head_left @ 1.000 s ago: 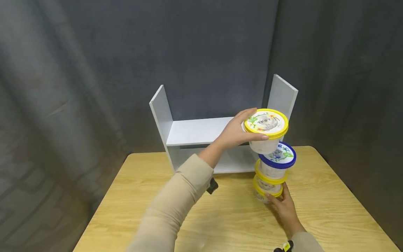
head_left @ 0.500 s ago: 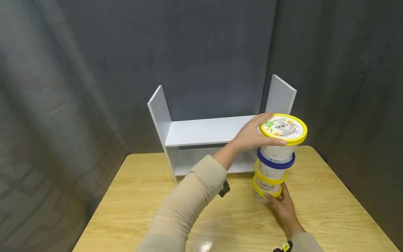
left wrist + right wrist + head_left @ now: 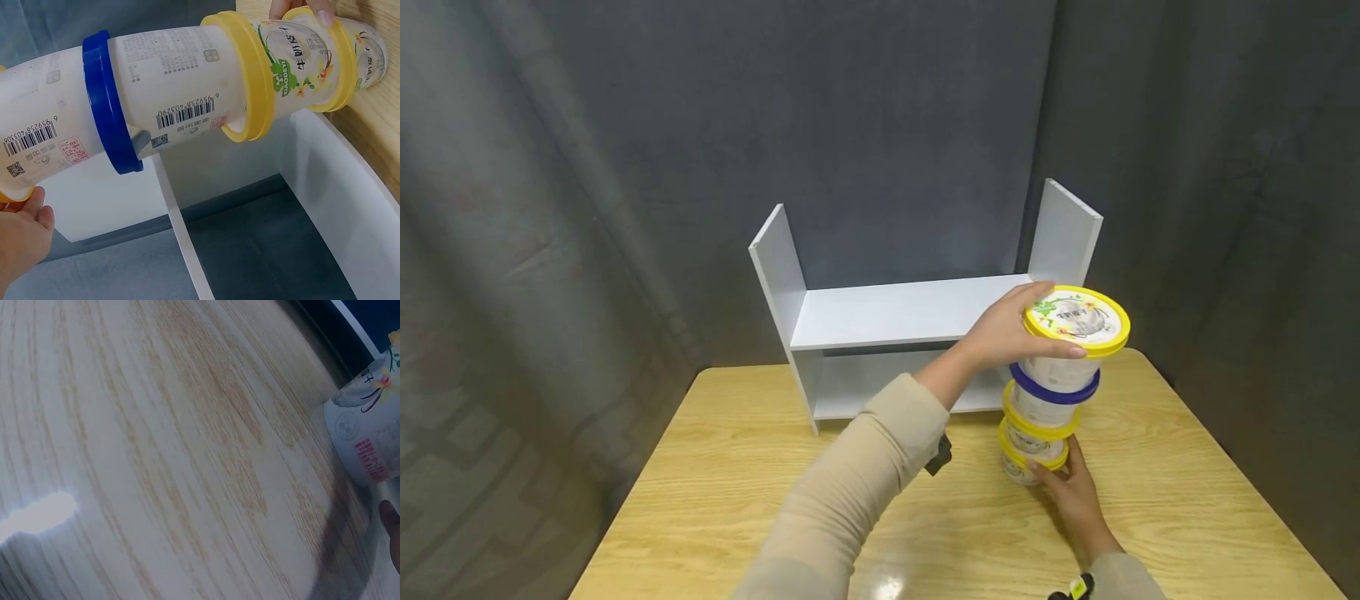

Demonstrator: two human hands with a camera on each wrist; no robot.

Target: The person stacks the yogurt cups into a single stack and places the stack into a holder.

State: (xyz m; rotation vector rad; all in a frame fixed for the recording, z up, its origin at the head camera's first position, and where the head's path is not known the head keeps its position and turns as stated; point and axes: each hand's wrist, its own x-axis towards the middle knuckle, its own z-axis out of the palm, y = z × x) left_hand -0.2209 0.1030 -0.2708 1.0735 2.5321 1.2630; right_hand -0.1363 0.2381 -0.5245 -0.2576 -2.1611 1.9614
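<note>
The left hand [image 3: 1003, 329] has its thumb and fingers spread around the yellow-lidded top tub [image 3: 1078, 321], gripping its rim; the right hand [image 3: 1078, 496] curls round the bottom tub [image 3: 370, 53], its thumb near the yellow lid. Between these two lie the blue-lidded tub [image 3: 181, 81] and another yellow-lidded tub [image 3: 300, 56]; the four make one roughly upright column on the wood-grain table [image 3: 1187, 483], just in front of the right end of the white shelf [image 3: 917, 308]. The crucial relation seems to be the top tub's base over the blue lid, where it looks seated; the left hand is nearer that join, the right nearer the foot. The left arm reaches across from the left; the right forearm comes in low, from the near side.
</note>
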